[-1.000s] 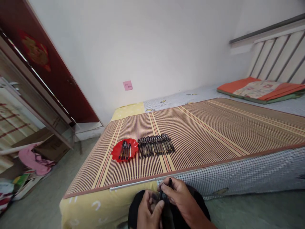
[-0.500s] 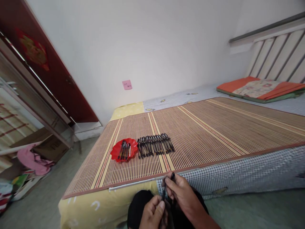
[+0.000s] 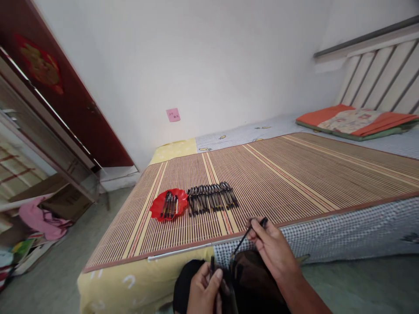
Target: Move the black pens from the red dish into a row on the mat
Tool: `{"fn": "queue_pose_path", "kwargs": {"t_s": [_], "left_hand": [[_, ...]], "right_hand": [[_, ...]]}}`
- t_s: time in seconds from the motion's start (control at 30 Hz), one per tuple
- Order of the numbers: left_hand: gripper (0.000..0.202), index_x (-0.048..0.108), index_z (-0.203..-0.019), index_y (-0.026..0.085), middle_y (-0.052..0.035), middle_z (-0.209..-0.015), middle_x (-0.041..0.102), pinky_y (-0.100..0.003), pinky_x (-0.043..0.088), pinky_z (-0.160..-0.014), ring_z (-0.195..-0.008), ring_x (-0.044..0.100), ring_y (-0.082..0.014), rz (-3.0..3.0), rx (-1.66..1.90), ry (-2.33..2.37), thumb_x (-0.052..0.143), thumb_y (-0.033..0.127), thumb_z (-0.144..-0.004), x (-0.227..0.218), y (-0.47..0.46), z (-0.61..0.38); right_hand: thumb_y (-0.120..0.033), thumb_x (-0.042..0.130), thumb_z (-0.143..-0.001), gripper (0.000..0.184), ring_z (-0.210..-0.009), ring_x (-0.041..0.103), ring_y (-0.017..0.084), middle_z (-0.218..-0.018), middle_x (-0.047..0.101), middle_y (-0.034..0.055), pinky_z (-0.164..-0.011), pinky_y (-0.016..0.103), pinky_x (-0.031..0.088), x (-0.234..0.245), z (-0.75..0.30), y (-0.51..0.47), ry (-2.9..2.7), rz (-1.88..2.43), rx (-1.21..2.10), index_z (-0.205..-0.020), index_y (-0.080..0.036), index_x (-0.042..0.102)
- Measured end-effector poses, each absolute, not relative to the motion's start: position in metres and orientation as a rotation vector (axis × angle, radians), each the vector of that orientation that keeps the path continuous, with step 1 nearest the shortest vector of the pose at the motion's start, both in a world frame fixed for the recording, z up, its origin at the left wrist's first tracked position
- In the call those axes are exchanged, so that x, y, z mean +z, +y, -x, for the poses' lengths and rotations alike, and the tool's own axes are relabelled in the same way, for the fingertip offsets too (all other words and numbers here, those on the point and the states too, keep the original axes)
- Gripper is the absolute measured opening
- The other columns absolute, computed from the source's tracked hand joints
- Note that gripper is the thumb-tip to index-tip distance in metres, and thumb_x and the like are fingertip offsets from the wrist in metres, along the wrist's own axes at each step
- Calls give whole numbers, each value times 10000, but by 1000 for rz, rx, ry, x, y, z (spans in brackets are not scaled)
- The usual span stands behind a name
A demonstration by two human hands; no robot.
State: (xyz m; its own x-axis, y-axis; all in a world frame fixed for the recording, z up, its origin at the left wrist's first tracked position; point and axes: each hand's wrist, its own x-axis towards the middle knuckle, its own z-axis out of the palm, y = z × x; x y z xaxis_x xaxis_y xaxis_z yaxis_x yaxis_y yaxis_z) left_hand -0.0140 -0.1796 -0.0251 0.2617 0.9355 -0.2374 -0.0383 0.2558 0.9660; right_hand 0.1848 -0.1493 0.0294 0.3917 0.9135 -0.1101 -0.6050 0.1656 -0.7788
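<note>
My right hand (image 3: pixel 270 244) is pinched on a thin black pen part (image 3: pixel 248 236), a slim rod with a dark end, held tilted over the near edge of the bed. Lower down, my left hand (image 3: pixel 204 290) is closed around a short dark pen piece (image 3: pixel 212 264) above my dark-clothed lap. On the striped bamboo mat (image 3: pixel 278 183) lies a row of several black pens (image 3: pixel 211 198). Just left of that row sits a red dish (image 3: pixel 168 205) with a few more pens in it.
The bed carries a folded orange and patterned quilt (image 3: pixel 355 122) by the slatted headboard at the far right. A pink note (image 3: pixel 173 114) is stuck on the white wall. At the left stand a dark red cabinet (image 3: pixel 65 100) and clutter on the floor (image 3: pixel 36 226).
My two hands were together at the lap; now the right hand has lifted up and to the right, drawing the thin pen part away from the piece in my left hand.
</note>
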Motion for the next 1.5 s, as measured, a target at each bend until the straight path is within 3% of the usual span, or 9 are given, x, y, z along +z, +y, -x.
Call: {"fn": "queue_pose_path", "kwargs": {"t_s": [0.1,0.3,0.53,0.6,0.73,0.9,1.1,1.3,1.5], "left_hand": [[573,581,-943,157,23,-577,637,-161,223,-323,-307,352,-23,-1003,884,984,723,662,-714,-8,-179,1],[467,572,-838,163,79,-428,525,-128,179,-323,-297,310,-7,-900,930,940,760,580,-741,-3,-181,-4],[385,501,-687,209,135,-326,255,-164,179,-316,-252,141,-26,-583,650,338,708,509,-814,-15,-185,5],[362,510,-691,207,126,-341,268,-167,226,-347,-271,164,-29,-582,640,308,699,481,-833,-15,-187,6],[302,575,-868,209,114,-439,427,-153,258,-393,-313,234,-13,-622,720,465,774,423,-792,-14,-189,7],[398,577,-831,185,85,-475,542,-131,222,-366,-330,350,-5,-902,910,672,793,508,-747,-11,-190,5],[437,568,-820,184,83,-453,530,-137,240,-363,-324,354,-13,-945,856,713,767,566,-746,-5,-190,5],[426,523,-759,201,107,-433,429,-160,260,-403,-335,276,-14,-703,687,483,796,527,-731,-6,-191,4],[456,570,-816,189,82,-470,500,-150,219,-404,-363,313,-15,-869,933,746,822,545,-685,-4,-196,-2]], "right_hand": [[-461,884,-603,393,-564,516,111,-687,582,-21,-568,266,473,26,-169,-153,-470,872,1209,-766,-191,649],[-437,881,-624,398,-596,527,103,-750,646,19,-555,235,424,24,-157,-157,-542,831,1363,-835,-154,698],[-416,854,-692,336,-631,543,103,-788,683,51,-572,218,382,30,-170,-165,-684,679,1603,-843,-157,704],[-416,846,-704,324,-637,541,103,-807,691,59,-577,218,382,31,-170,-166,-691,650,1629,-849,-163,705],[-405,836,-721,307,-588,498,88,-804,694,69,-528,209,344,31,-170,-166,-703,608,1626,-849,-160,702],[-354,814,-759,245,-550,459,65,-829,693,78,-479,190,303,32,-170,-164,-696,578,1622,-873,-156,727],[-345,815,-761,243,-552,481,60,-818,698,75,-480,176,327,35,-167,-167,-654,564,1619,-907,-165,740],[-378,777,-795,237,-514,503,58,-794,704,64,-467,185,317,38,-171,-175,-777,471,1708,-878,-166,712],[-418,748,-818,271,-511,464,52,-791,697,41,-458,187,301,39,-172,-173,-941,738,1462,-897,-169,679]]}}
